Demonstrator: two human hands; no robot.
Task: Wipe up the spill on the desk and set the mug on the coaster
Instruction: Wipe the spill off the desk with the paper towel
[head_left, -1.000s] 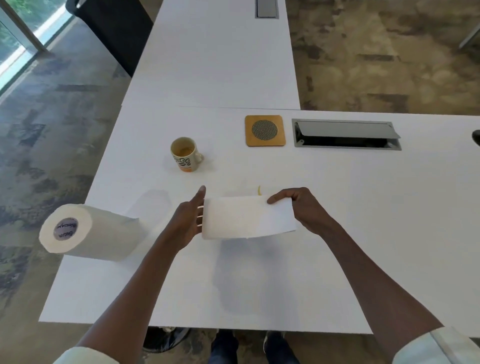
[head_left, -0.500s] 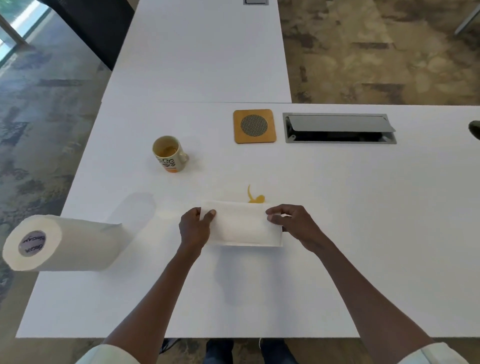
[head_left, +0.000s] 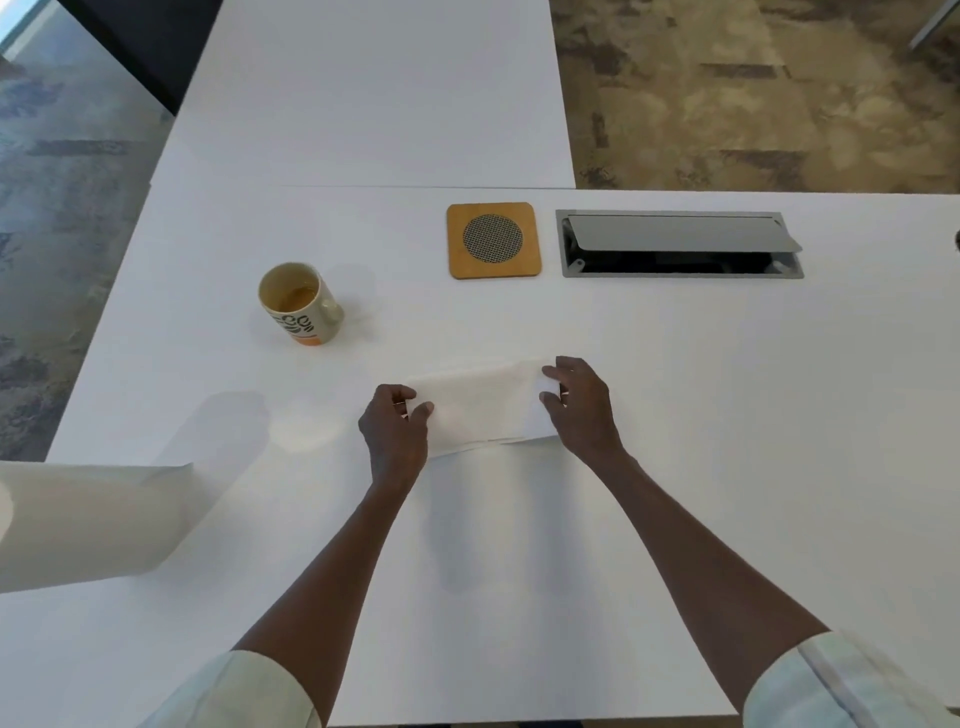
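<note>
Since half a second ago the towel (head_left: 480, 408) has been pushed forward over the yellow spill, which no longer shows; it probably lies beneath the towel's far edge, though the view cannot confirm that. The left hand (head_left: 395, 428) pinches the towel's left end between thumb and fingers, and the right hand (head_left: 579, 402) grips its right end with curled fingers. Wiping looks to be the step in hand. Next, the towel likely needs pressing flat and drawing across the desk (head_left: 727, 415) to soak up the liquid, then a check underneath.

The mug (head_left: 298, 304) stands upright, well apart from both hands, ahead and left of the left hand, some drink inside. The coaster (head_left: 493, 240) sits bare beyond the towel, right of the mug, not yet used. A roll (head_left: 88, 525) lies at the left edge.
</note>
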